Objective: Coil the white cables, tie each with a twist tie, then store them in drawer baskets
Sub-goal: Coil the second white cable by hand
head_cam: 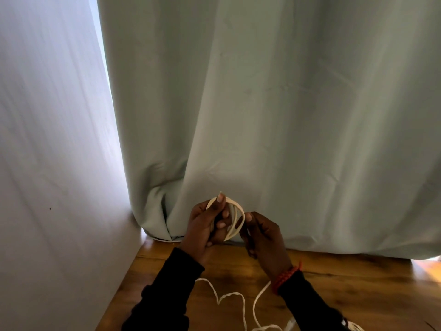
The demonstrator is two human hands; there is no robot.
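Note:
A white cable forms a small coil of a few loops held up above the wooden table. My left hand grips the coil's left side, thumb pressed on its top. At the coil's right edge, my right hand pinches the cable between thumb and fingers. The cable's loose tail trails in curves across the table beneath my wrists toward the near edge. No twist tie or drawer basket is in view.
A pale green curtain hangs right behind the table's far edge. A white wall closes the left side. More white cable shows at the bottom right edge.

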